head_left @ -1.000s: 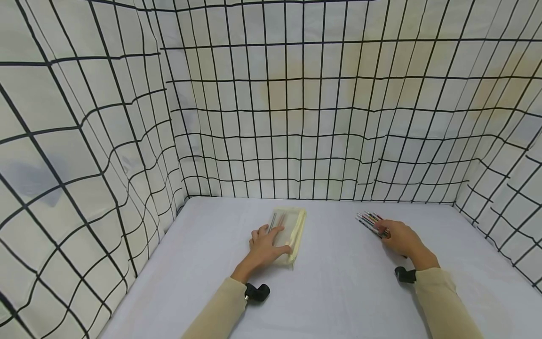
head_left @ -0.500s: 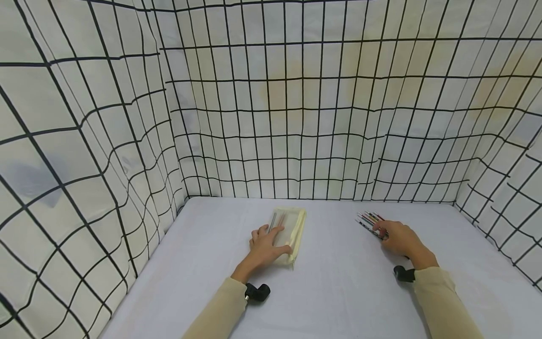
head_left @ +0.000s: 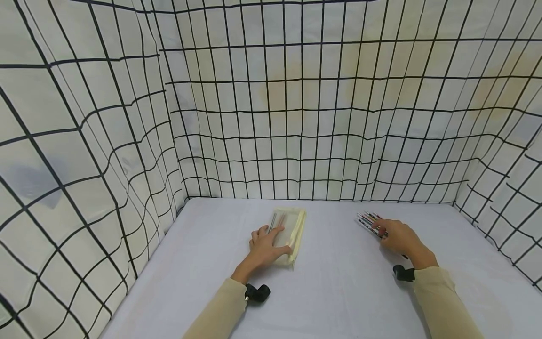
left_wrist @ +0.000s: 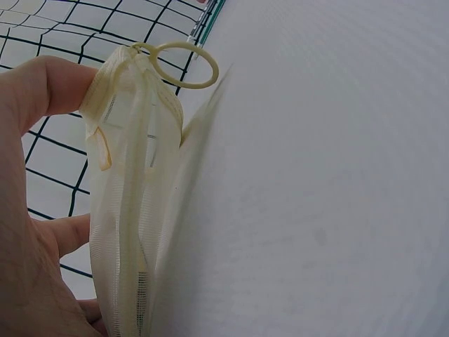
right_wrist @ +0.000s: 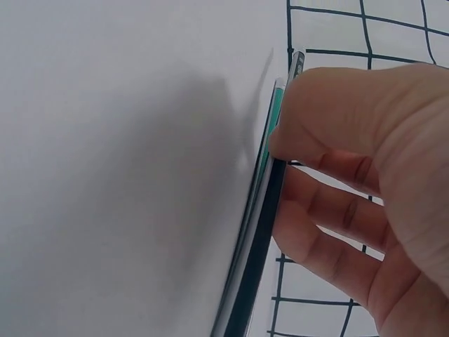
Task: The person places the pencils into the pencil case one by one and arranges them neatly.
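Observation:
A pale yellow, see-through zip pencil case point(head_left: 298, 230) lies near the middle of the table, with a few slim sticks visible inside. My left hand point(head_left: 263, 247) spans and grips it, thumb at the zip side and fingers at the far left side. The left wrist view shows the zip edge and a ring pull point(left_wrist: 214, 70) at its end. To the right, my right hand point(head_left: 401, 240) holds a bunch of several pencils point(head_left: 367, 223), tips fanned toward the back left. In the right wrist view, thumb and fingers pinch black and teal pencils point(right_wrist: 256, 246) close over the tabletop.
A white-clothed table point(head_left: 330, 292) extends between and in front of the hands. White walls with black grid netting point(head_left: 302, 117) enclose the back and sides. Black wrist cameras point(head_left: 257, 293) sit on both sleeves.
The pencils in my right hand shift slightly among the fingers, and that hand's wrist moves very slightly left. My left hand and the pencil case stay in place.

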Tool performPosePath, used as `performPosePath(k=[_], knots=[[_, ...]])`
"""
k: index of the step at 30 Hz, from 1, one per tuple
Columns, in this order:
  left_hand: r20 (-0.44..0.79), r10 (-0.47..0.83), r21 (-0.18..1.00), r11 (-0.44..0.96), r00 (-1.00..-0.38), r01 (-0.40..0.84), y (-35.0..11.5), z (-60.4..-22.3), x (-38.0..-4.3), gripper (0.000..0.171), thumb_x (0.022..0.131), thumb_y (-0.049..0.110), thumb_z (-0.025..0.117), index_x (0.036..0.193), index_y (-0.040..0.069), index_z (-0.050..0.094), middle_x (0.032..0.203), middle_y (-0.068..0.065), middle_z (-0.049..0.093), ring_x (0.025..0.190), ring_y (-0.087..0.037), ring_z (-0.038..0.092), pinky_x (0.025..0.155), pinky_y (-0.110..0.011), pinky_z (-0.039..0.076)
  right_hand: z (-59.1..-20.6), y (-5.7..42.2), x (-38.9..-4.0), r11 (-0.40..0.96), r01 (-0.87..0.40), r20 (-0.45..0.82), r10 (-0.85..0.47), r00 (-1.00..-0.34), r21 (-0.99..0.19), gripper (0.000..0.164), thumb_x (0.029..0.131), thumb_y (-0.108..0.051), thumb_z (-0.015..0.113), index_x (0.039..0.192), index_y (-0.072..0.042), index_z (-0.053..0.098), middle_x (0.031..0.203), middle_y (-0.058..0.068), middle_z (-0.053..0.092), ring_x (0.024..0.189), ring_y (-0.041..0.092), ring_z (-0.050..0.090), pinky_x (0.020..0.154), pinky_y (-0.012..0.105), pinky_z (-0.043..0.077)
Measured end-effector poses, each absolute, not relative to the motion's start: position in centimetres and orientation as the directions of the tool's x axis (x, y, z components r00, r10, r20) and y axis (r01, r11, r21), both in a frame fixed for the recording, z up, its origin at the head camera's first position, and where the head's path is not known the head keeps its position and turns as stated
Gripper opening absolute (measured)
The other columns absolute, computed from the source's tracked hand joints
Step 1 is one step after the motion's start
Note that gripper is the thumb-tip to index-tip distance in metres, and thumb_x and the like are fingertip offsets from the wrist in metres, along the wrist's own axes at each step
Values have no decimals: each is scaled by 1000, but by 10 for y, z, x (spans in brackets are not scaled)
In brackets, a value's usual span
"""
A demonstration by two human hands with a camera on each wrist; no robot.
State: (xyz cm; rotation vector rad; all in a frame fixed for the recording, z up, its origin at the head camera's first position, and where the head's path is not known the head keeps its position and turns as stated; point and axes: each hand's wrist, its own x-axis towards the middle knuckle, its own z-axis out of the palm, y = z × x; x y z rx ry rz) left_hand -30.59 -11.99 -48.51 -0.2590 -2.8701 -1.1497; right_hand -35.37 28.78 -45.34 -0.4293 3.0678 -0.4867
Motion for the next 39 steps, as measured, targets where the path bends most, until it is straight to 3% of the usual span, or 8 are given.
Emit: performPosePath(k=[27, 39], knots=[[94, 143, 690, 704, -985, 168, -119, -481, -302, 80, 78, 48, 73, 149, 19, 53, 158, -30, 31, 133, -44, 28, 104, -62, 26, -445, 284, -351, 876, -246, 47, -250, -967, -415, 56, 79, 0, 69, 134, -7, 62, 106, 14, 70, 83, 24, 59, 63, 33, 47], [103, 144, 684, 709, -984, 175, -119, -482, -303, 81, 77, 50, 73, 149, 18, 53, 158, -30, 32, 133, -44, 28, 103, -61, 27, -441, 277, -351, 702, -226, 53, -259, -964, -675, 55, 88, 2, 65, 142, 0, 54, 109, 17, 64, 85, 20, 63, 66, 32, 57]])
